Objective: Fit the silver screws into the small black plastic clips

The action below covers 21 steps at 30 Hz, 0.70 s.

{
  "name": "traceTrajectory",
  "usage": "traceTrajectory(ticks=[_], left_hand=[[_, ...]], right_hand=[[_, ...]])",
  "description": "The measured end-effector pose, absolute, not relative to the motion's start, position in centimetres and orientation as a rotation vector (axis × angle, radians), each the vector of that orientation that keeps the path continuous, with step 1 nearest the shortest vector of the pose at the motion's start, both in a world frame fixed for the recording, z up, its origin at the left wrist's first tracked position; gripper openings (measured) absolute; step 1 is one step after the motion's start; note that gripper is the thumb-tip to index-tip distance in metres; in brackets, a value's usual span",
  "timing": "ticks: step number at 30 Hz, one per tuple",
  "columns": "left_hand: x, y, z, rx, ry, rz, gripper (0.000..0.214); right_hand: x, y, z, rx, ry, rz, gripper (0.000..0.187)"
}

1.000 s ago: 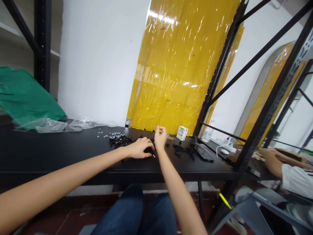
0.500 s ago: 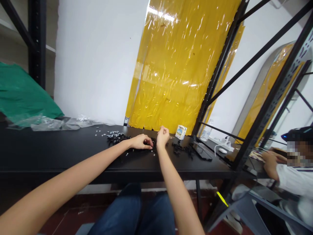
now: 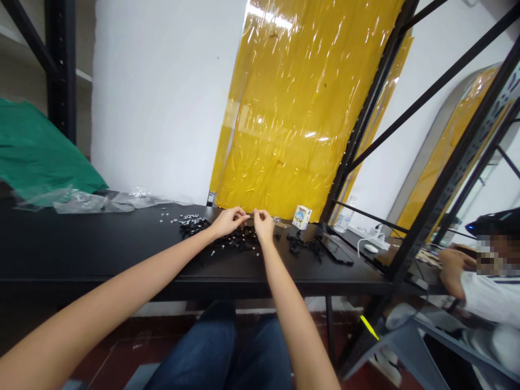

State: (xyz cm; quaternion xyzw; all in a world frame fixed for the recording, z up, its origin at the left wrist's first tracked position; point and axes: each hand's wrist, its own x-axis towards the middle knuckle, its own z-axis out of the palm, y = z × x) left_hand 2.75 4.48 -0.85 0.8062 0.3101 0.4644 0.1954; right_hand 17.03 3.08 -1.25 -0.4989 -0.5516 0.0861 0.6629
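Black plastic parts (image 3: 239, 242) on the dark table (image 3: 93, 244) now lie uncovered, the left hand (image 3: 228, 221) and right hand (image 3: 264, 226) risen above them, pinched narrow around nothing clearly visible.

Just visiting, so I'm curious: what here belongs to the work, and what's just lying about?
Part of the work: left hand, right hand, small black parts, small metal screws.
Lying about: printed carton, plastic bottle, white mouse, green sheet.
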Motion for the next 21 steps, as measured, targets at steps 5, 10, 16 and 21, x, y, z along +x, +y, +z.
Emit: traceTrajectory(ticks=[5,10,16,21], left_hand=[[2.43,5.53,-0.78,2.093,0.727,1.449,0.033],[2.5,5.22,-0.45,1.834,0.764,1.543,0.048],[2.24,4.6,-0.22,1.914,0.766,1.542,0.037],[2.01,5.08,-0.48,2.143,0.814,1.547,0.038]], right_hand=[[16.78,3.39,-1.76,-1.125,-1.408,0.341,0.033],[16.54,3.45,-1.69,-1.019,-1.412,0.592,0.035],[16.66,3.17,-1.49,-0.95,-1.393,0.663,0.035],[16.65,3.65,-1.87,-0.853,-1.281,0.838,0.03]])
